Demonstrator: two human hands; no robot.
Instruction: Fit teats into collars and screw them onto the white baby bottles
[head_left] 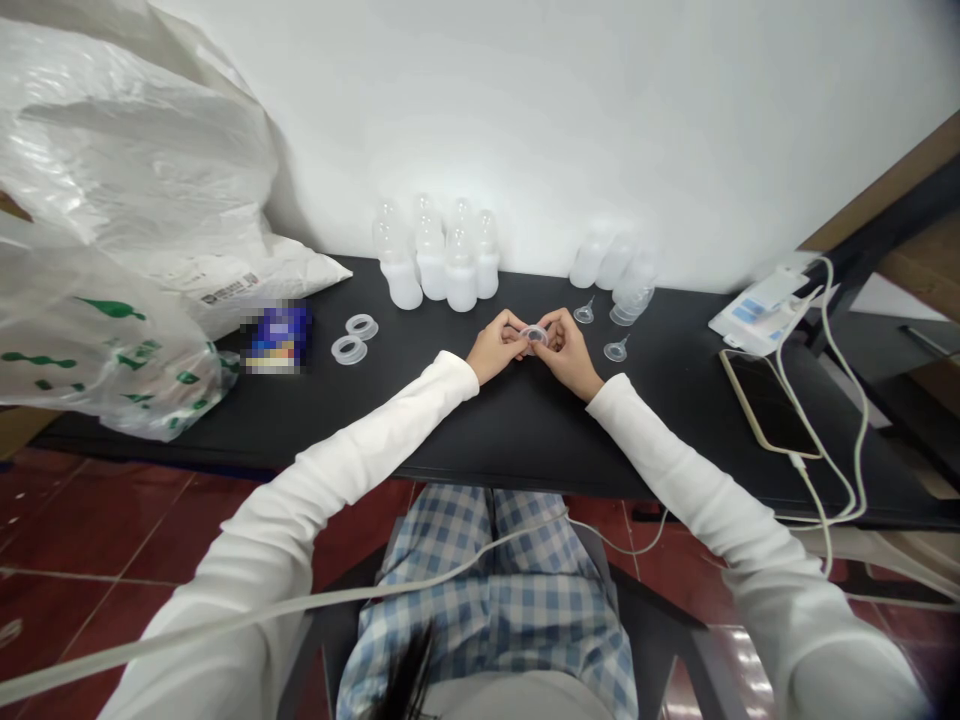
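Above the black table, my left hand [496, 346] and my right hand [564, 350] meet, both closed on one translucent bottle collar ring [533, 333]. Fingers and thumbs pinch its rim from either side. Whether a teat sits inside the ring I cannot tell. Two like collar rings [349, 349] lie to the left, touching or overlapping. On the right are two clear bottle teats, a nearer teat [616, 350] and a farther teat [584, 313]. Behind my left hand stand several white baby bottles [460, 275] with clear domed caps.
Several white bottles without caps [619, 262] and stacked clear caps [631, 303] stand by the wall. At right lie a phone [770, 402] on a white cable and a blue-white pack [761, 312]. Plastic bags [120, 330] and a blue box [279, 338] occupy the left.
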